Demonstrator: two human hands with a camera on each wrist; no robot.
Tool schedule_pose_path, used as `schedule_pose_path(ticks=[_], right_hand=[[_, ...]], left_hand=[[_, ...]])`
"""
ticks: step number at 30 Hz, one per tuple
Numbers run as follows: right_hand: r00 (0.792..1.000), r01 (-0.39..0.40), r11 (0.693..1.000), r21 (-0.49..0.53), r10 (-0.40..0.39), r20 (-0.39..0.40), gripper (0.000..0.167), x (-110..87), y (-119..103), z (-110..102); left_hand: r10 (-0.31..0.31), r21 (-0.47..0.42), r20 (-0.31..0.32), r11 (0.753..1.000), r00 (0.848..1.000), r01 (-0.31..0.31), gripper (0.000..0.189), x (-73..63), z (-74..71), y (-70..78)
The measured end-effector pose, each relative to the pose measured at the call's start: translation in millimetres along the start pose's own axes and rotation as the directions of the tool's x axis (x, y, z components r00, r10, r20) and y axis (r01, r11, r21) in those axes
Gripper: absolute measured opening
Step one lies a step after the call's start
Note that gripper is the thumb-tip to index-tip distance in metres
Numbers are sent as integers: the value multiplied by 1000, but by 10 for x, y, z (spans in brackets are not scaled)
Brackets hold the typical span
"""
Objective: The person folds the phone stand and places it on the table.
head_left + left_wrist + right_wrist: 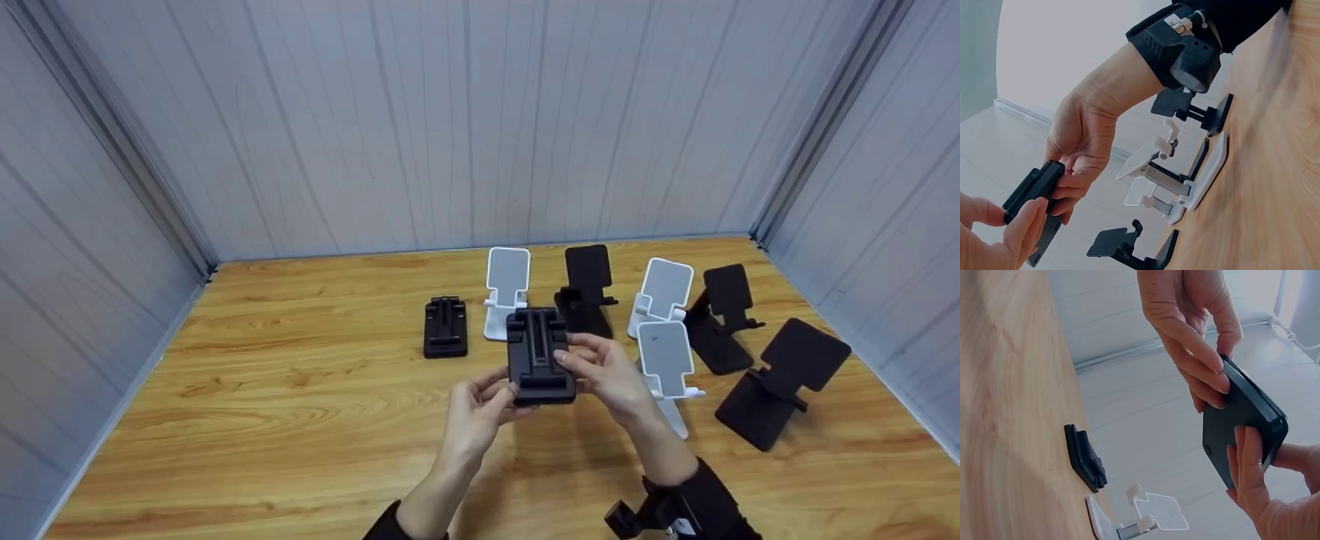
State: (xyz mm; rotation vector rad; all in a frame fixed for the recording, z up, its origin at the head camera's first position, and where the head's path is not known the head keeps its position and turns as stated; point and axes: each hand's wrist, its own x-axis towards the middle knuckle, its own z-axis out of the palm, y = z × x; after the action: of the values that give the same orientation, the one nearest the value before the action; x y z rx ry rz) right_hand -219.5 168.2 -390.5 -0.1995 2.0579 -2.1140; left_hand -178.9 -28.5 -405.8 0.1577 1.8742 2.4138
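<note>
A folded black phone stand (pixel 540 367) is held up above the table between both hands. My left hand (pixel 476 409) grips its lower left corner, thumb on the front and fingers behind. On the right edge, my right hand (pixel 607 375) pinches it with the thumb in front. The right wrist view shows the fingers of both hands against the flat back of the folded stand (pixel 1241 413). In the left wrist view the stand (pixel 1044 191) is seen from the side. A second folded black phone stand (pixel 445 330) lies on the table, left of the hands.
Unfolded stands occupy the right half of the wooden table (pixel 300 390): white ones (pixel 508 277) (pixel 667 289) (pixel 666 360) and black ones (pixel 589 274) (pixel 727 292) (pixel 802 356). Pale panel walls (pixel 450 127) enclose the table at the back and sides.
</note>
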Motion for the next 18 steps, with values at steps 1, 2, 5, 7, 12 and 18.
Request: schedule_pose_path(ticks=[1,2,5,7,12,18], right_hand=[[1000,-2,1000,-2,2,4,44,4,6,10],[1000,-3,1000,-4,3,6,43,9,12,19],[1000,-13,1000,-15,13,13,43,27,30,48],[1000,-18,1000,-14,18,23,41,52,43,68],[1000,-4,1000,-9,4,0,36,191,79,140],[967,55,996,-76,-72,-243,26,480,131,198]], left_hand=[[0,7,-3,1000,1000,0,47,0,-12,-7],[-2,10,-6,1000,1000,2,46,1,-24,-12],[-21,3,-20,1000,1000,22,46,4,-62,-15],[-34,0,-33,999,999,34,47,10,-107,-10],[-56,13,-102,998,993,58,48,49,-284,42],[-62,59,-228,995,972,77,45,144,-561,102]])
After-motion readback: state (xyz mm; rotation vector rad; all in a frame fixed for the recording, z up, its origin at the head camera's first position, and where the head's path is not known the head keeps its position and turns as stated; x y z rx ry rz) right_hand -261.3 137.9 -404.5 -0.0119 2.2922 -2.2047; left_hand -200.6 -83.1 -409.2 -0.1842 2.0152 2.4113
